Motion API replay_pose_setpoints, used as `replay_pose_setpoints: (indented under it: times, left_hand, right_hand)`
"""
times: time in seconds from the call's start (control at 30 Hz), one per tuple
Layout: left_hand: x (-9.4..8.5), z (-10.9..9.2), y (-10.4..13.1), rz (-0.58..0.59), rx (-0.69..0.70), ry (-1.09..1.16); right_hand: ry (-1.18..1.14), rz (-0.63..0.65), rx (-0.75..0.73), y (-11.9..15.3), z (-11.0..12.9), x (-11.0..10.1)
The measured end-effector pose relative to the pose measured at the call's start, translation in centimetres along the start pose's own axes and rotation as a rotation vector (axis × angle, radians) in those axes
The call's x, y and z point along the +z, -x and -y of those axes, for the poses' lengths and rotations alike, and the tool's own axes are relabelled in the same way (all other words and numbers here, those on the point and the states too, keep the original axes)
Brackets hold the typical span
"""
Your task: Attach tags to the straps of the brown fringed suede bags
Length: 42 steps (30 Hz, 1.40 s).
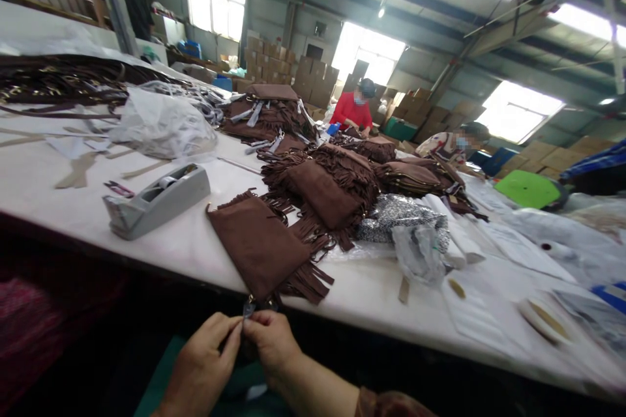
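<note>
Pinch closed: your left hand [203, 355] and your right hand [274, 342] each press thumb against forefinger, with the fingertips of both hands meeting or nearly meeting at one small grey-wrapped fitting [249, 308]. Thumb-to-finger clearance at the fitting is nil on either side; how firmly each hand presses cannot be told. Your remaining fingers curl inward and are partly hidden.

Reference for location: the grey tape dispenser [159, 199]. Your hands sit to its right and nearer to you, in front of the table edge. The fitting is at the near corner of the brown pouch [259, 241], which lies flat on the white table [235, 176] just right of the dispenser, fringe fanned out on the side away from it. You touch the pouch only at that corner.

Snips [118, 189] rest just beside the dispenser, at its left. Clear plastic wrap [159, 120] lies beyond it. Piled fringed bags [325, 189] occupy the area beyond and right of it.
</note>
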State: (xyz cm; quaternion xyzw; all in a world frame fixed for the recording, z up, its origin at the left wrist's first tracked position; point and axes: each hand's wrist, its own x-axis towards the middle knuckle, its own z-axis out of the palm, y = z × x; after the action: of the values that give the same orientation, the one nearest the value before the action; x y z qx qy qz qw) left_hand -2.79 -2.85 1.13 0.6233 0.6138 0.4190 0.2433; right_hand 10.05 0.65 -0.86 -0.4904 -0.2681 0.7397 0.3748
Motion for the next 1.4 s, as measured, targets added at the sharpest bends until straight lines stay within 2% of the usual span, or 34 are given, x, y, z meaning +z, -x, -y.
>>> replay_pose_setpoints:
  times: [0.1, 0.2, 0.33, 0.4, 0.5, 0.63, 0.7, 0.77, 0.87, 1.0, 1.07, 1.13, 1.23, 1.33, 1.4]
  left_hand:
    - [0.2, 0.4, 0.5, 0.008, 0.203, -0.070]
    - [0.4, 0.5, 0.9, -0.024, 0.336, -0.260]
    - [0.6, 0.2, 1.4, -0.017, 0.442, -0.582]
    - [0.6, 0.1, 1.4, -0.036, 0.465, -0.662]
    - [0.4, 0.1, 1.1, -0.063, 0.444, -0.516]
    - [-0.1, 0.1, 0.4, -0.022, 0.239, -0.187]
    - [-0.1, 0.0, 0.2, 0.002, 0.202, -0.116]
    - [0.0, 0.0, 0.1, -0.004, 0.232, -0.125]
    - [0.1, 0.3, 0.3, -0.040, 0.350, -0.249]
    - [0.4, 0.9, 0.6, -0.041, 0.442, -0.425]
    - [0.6, 0.9, 0.6, -0.029, 0.398, -0.382]
    - [0.8, 0.7, 0.4, -0.026, 0.295, -0.240]
    - [0.4, 0.5, -0.1, 0.019, 0.019, -0.019]
    - [-0.2, 0.8, -0.2, 0.147, -0.311, 0.145]
    - [-0.2, 1.1, -0.3, 0.175, -0.421, 0.216]
  right_hand:
    - [0.024, 0.015, -0.012, 0.4, 0.6, 0.1]
    - [0.043, 0.074, -0.032, 1.0, 1.3, 0.3]
    - [0.017, 0.124, -0.015, 1.5, 1.8, 0.6]
    - [-0.048, 0.136, -0.010, 1.3, 1.8, 0.5]
    - [-0.082, 0.095, -0.018, 0.7, 1.5, 0.1]
    - [-0.052, 0.088, -0.024, 0.2, 1.2, -0.6]
    - [-0.059, 0.102, -0.049, 0.2, 1.3, -0.8]
    - [-0.075, 0.110, -0.050, 0.3, 1.5, -0.9]
    - [-0.084, 0.123, -0.035, 0.3, 1.7, -0.8]
    - [0.041, 0.023, 0.000, 0.0, 1.9, -0.6]
    - [0.110, -0.024, -0.007, 0.0, 2.0, -0.5]
    - [0.125, -0.036, -0.037, 0.0, 2.1, -0.4]
    - [0.099, -0.014, -0.062, -0.1, 2.3, -0.3]
    - [0.047, 0.000, -0.045, -0.8, 2.0, -0.2]
    - [0.011, 0.073, -0.040, -1.4, 1.5, -0.4]
